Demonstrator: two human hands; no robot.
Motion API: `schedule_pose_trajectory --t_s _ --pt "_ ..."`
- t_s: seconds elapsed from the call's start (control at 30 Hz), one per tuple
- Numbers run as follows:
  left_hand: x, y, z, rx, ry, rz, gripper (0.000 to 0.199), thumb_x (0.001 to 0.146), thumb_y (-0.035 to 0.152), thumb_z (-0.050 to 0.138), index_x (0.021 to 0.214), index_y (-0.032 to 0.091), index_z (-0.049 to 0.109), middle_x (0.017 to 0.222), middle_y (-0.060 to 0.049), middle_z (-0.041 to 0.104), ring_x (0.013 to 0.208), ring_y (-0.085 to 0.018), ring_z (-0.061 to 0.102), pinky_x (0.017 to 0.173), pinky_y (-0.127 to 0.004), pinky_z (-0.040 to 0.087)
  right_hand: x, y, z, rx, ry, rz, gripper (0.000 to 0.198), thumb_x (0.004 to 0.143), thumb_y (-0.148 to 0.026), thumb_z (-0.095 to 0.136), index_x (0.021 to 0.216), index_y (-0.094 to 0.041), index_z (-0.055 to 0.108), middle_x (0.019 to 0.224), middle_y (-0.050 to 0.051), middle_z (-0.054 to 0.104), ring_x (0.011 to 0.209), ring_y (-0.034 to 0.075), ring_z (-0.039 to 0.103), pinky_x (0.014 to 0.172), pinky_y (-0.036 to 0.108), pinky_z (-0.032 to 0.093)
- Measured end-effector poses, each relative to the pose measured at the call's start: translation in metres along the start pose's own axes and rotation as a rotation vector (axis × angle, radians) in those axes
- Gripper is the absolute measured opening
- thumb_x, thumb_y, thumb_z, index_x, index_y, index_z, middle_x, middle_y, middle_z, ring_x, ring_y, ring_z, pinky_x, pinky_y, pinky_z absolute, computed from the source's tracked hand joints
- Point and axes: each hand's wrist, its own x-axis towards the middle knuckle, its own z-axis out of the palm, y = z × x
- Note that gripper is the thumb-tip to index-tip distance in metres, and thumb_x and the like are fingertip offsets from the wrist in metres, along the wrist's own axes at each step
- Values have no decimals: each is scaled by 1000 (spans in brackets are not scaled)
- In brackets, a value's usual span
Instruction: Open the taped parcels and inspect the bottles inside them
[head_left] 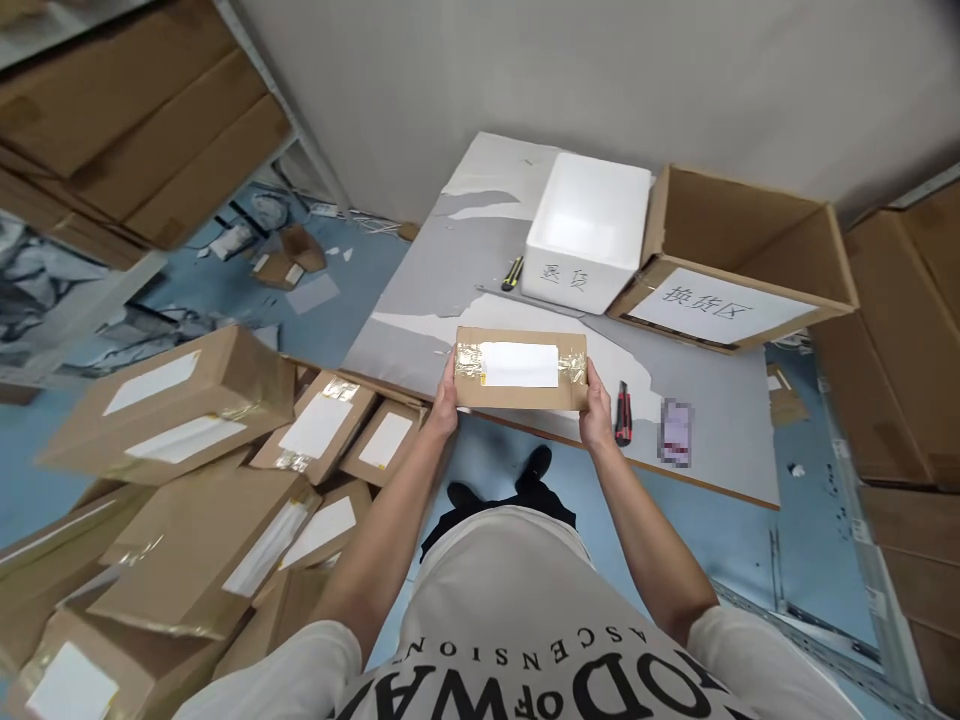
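Note:
Between my two hands is a small brown cardboard box (521,396), level, at the front edge of the table. Its top carries a white label and clear tape at both ends. My left hand (445,396) grips the box's left end, and my right hand (595,408) grips its right end. Just right of my right hand lies a red and black box cutter (623,414). Further right is a blurred-out pinkish item (676,433) whose kind I cannot make out.
On the table (420,270) stand a white foam bin (566,272) and an open cardboard box (750,310), both with handwritten signs. A yellow and black box cutter (512,273) lies beside the bin. Several taped cartons (202,540) are piled at left. Shelves with cartons (892,350) flank both sides.

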Motion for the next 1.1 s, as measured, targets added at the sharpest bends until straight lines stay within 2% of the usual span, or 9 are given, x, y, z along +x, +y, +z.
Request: schedule_pose_trajectory --t_s 0.1,0.23,0.4,0.53,0.73,0.9,1.1 --pt "22 -22 33 -28 -109 23 98 73 83 39 148 21 28 154 -10 31 143 -32 22 119 -43 21 10 9 -38 -24 61 -16 76 86 -69 37 147 -23 35 153 2 33 143 25 26 118 43 20" --pt "45 -52 70 41 -129 2 92 75 79 43 148 23 30 154 -8 30 143 -31 23 118 -41 22 26 22 -82 -38 84 10 77 86 -70 37 146 -23 35 154 3 30 143 25 25 119 44 18" --pt "60 -74 99 128 -140 -44 93 74 81 41 147 22 33 154 -8 32 143 -32 24 118 -43 21 36 39 -114 -42 70 73 73 88 -66 38 148 -25 32 155 1 27 144 22 22 119 43 15" --pt "68 -80 108 190 -170 -60 89 77 78 42 146 22 35 153 -8 34 143 -31 25 119 -43 19 32 54 -122 -31 80 98 75 87 -66 38 149 -24 28 156 2 23 145 23 20 120 43 15" --pt "76 -90 105 241 -205 -123 90 76 78 43 144 20 37 152 -9 34 144 -30 22 120 -41 16 25 72 -120 -60 119 121 75 88 -64 38 150 -24 25 157 2 23 145 22 19 120 44 14" --pt "76 -102 96 301 -246 -174 89 77 76 44 146 20 34 153 -10 33 145 -29 19 120 -42 12 24 76 -116 -100 140 165 78 87 -67 38 150 -22 27 156 4 24 145 22 20 120 43 15" --pt "78 -108 93 276 -251 -194 94 75 78 46 147 20 32 154 -10 31 145 -29 19 120 -40 13 26 77 -111 -151 176 143 85 82 -73 40 149 -23 27 156 5 24 145 24 21 119 44 16"
